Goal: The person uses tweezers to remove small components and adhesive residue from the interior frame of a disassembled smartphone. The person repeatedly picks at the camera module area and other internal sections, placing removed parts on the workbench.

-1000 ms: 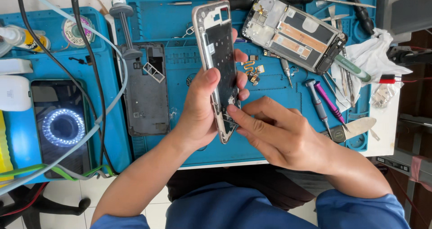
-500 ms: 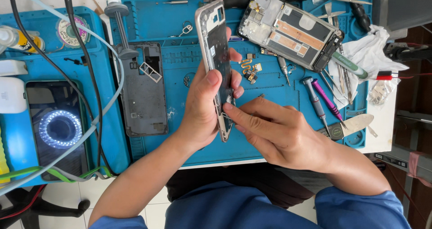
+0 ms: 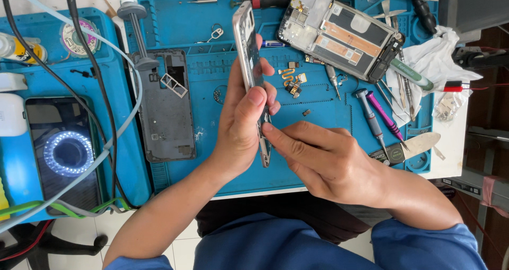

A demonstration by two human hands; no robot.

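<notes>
While the blue mat (image 3: 318, 158) covers most of the surface, the opened phone (image 3: 339, 34) lies at upper right and a dark back cover (image 3: 167, 108) left of centre. Mid-frame, the left hand (image 3: 241, 129) has its fingers clenched around a silver phone frame (image 3: 249, 52) held on edge, and the right hand (image 3: 323, 161) pinches its lower edge with its fingertips (image 3: 268, 128).

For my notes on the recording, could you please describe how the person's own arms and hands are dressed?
Both hands are bare: the left hand and the right hand show no gloves, rings or watch. The forearms are uncovered. Short blue sleeves start near the bottom edge of the picture, apparently part of a blue top.
</notes>
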